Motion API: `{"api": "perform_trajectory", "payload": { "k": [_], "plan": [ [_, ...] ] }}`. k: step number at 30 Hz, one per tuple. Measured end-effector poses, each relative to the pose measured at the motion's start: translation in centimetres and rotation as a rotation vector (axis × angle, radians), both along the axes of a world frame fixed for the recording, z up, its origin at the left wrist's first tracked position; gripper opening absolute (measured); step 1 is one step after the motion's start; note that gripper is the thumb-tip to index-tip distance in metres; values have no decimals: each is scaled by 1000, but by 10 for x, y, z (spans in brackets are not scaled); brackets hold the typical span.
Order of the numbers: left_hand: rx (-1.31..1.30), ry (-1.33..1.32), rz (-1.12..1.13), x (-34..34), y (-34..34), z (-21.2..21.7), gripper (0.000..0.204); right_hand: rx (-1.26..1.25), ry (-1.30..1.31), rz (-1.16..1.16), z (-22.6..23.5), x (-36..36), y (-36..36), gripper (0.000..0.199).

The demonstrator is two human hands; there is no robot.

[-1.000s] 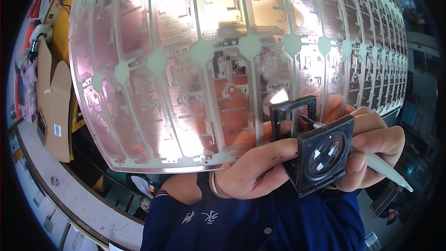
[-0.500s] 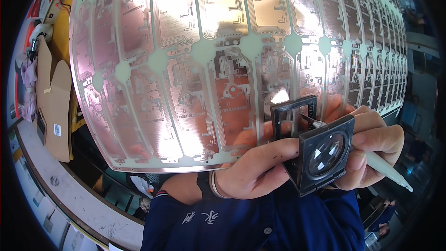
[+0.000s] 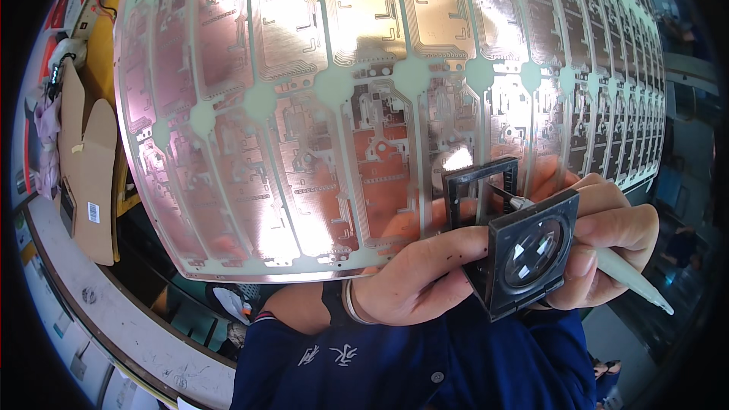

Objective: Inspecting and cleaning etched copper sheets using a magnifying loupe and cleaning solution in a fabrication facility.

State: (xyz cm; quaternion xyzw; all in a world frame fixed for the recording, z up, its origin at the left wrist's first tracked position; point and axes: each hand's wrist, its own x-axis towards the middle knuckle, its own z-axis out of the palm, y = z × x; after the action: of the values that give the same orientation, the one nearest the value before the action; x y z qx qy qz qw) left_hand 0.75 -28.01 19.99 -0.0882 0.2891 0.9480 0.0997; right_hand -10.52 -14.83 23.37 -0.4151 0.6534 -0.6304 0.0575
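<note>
A large copper-coloured circuit board panel [image 3: 304, 144] with pale green borders fills the view in front of me, mirroring my fingers. My left hand [image 3: 418, 277], wearing a bracelet, grips a black folding magnifier [image 3: 463, 182] by its side; its square base frame lies against the panel's lower right part. The round lens [image 3: 531, 254] faces up toward me. To the right, my right hand [image 3: 615, 235] is closed round a slim knife-like tool with a pale tapered handle [image 3: 634, 281]. Its dark pointed tip [image 3: 501, 193] reaches into the base frame; whether it touches the copper I cannot tell.
At the left, a brown cardboard piece [image 3: 91, 175] leans by yellow material [image 3: 106, 38] and a purple cloth [image 3: 47, 137]. A pale curved bench edge [image 3: 114, 311] runs along the lower left. Part of another person [image 3: 607, 376] shows at the lower right.
My hands, the magnifier and the tool hold almost the same place, with only a tiny shift of the right hand. In the lower right background, the other person has moved downward, mostly out of sight.
</note>
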Motion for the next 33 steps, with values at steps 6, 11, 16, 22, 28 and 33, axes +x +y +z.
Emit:
{"api": "perform_trajectory", "payload": {
  "k": [6,11,16,22,28,33],
  "plan": [
    [-40,122,136,1,5,-4,31,20,8,-18,3,1,1,19],
    [-78,61,72,-1,2,-1,30,-18,-14,-20,1,2,-1,19],
    [-69,84,88,-1,5,-4,29,-23,-29,-14,0,2,-1,19],
    [-86,45,39,-1,1,-3,29,-14,-8,-4,0,1,0,19],
    [-97,45,73,1,5,-6,30,39,5,24,3,-1,2,17],
    [-181,102,93,2,6,-8,30,26,1,25,2,-1,1,16]
  ]
}}
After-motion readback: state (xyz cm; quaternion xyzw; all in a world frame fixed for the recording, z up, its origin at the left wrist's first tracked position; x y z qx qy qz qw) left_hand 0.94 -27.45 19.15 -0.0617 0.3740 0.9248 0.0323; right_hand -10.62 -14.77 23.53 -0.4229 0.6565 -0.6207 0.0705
